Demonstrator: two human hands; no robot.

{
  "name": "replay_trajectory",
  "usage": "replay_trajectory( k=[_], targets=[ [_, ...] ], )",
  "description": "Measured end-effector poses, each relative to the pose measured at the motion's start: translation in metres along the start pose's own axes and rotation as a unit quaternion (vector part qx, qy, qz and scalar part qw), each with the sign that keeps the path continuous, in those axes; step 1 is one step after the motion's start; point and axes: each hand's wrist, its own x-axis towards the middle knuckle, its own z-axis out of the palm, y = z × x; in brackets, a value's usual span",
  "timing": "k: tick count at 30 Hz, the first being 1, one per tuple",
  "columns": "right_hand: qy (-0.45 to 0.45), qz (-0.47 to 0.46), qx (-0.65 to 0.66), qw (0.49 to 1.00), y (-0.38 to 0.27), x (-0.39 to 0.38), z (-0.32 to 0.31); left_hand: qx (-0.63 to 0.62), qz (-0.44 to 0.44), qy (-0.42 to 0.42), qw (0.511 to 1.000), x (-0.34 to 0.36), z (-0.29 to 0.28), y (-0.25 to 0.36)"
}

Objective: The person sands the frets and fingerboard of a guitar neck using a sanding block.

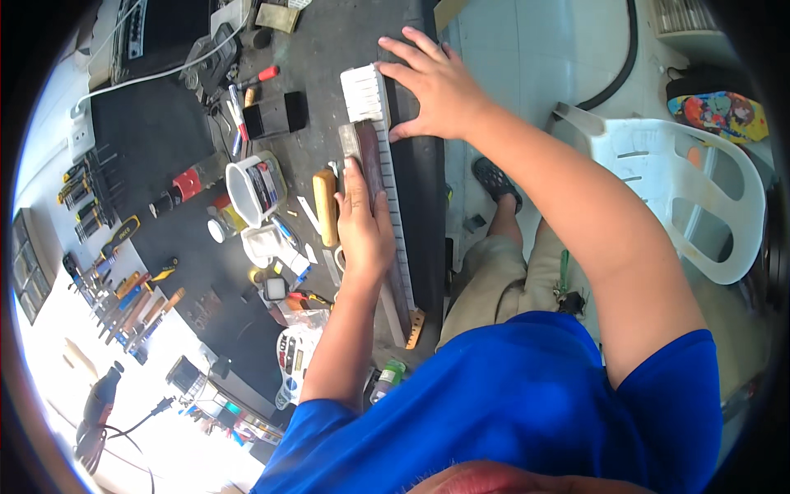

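On the counter (317, 78), the dark bar (374, 160) was laid lengthwise over the white strip (364, 92), apparently kept level by the left hand (364, 235); whether its fingers were clamped could not be told. The strip's end was seemingly steadied by the right hand (444, 95), fingers spread apart.

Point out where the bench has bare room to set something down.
Bare bench shows between the black box and the long white piece; another dark patch lies bare between the white outlet and the red cylinder. Crowded: white tub through wooden handle.
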Motion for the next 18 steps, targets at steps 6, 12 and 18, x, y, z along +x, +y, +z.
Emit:
replay_trajectory(
  k=[6,12,18],
  targets=[
    [0.008,-0.020,0.035,0.999,-0.021,0.011,0.010,0.005,-0.068,0.004,0.998,0.173,-0.038,0.021],
    [0.010,-0.009,0.028,1.000,-0.003,0.000,0.000,0.043,-0.013,-0.026,0.999,0.004,-0.001,0.002],
    [0.012,-0.016,0.042,0.999,-0.016,0.012,0.008,-0.053,-0.118,-0.050,0.990,0.153,-0.039,0.037]
  ],
)
